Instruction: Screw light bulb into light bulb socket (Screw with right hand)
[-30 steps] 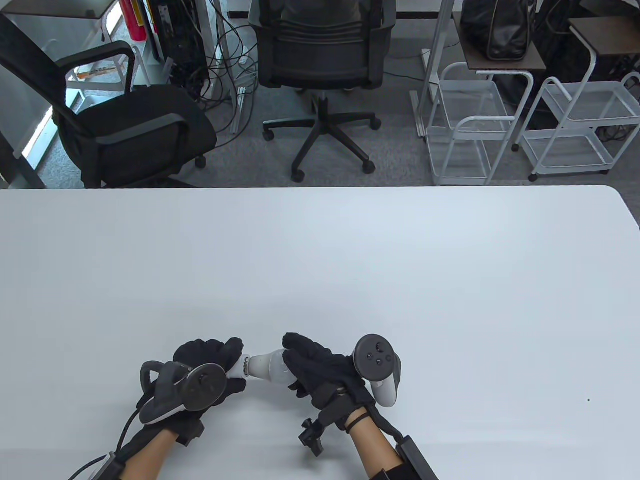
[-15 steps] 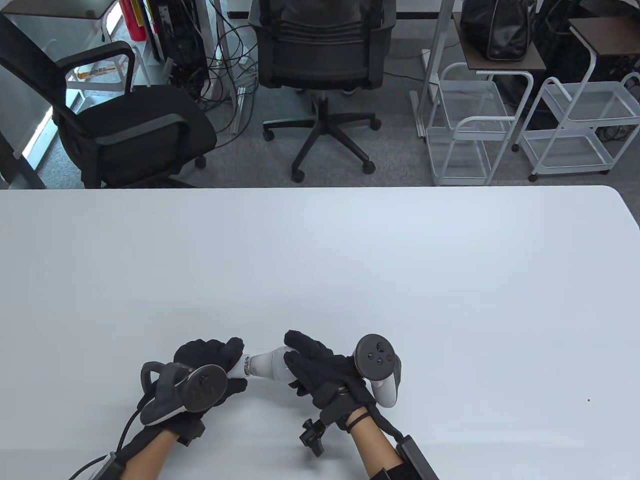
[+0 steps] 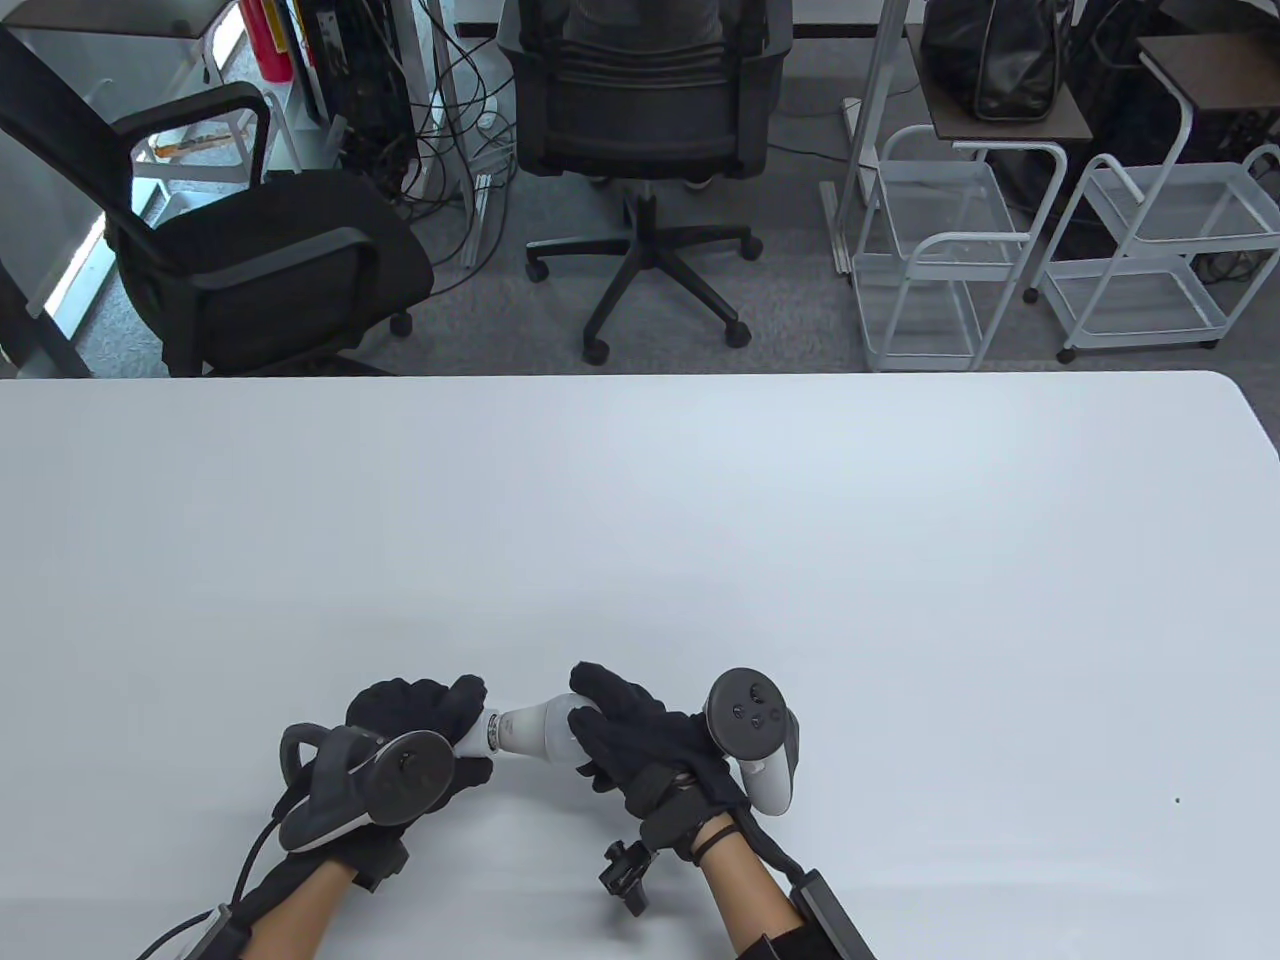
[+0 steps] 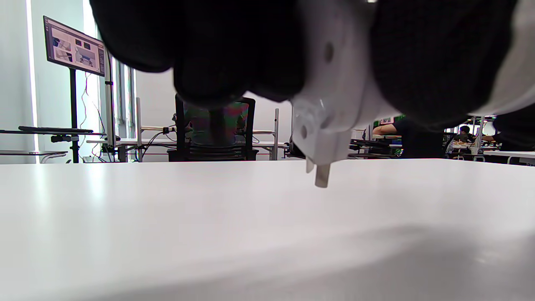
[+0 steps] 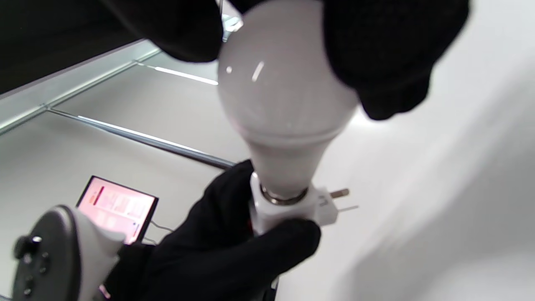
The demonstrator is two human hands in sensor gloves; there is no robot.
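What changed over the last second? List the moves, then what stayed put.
Right hand: its fingers shifted a little on the bulb, as in regripping for a turn, and the tracker on it edged slightly. Nothing was taken or let go. Left hand holds the socket as before, and bulb and socket stay above the table.

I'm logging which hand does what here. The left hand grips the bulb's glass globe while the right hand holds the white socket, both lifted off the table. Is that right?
Not quite: the hands are swapped. In the right wrist view the right hand grips the bulb by its glass globe, and the left hand holds the white socket. The table view shows the same. Both are lifted off the table, as you said.
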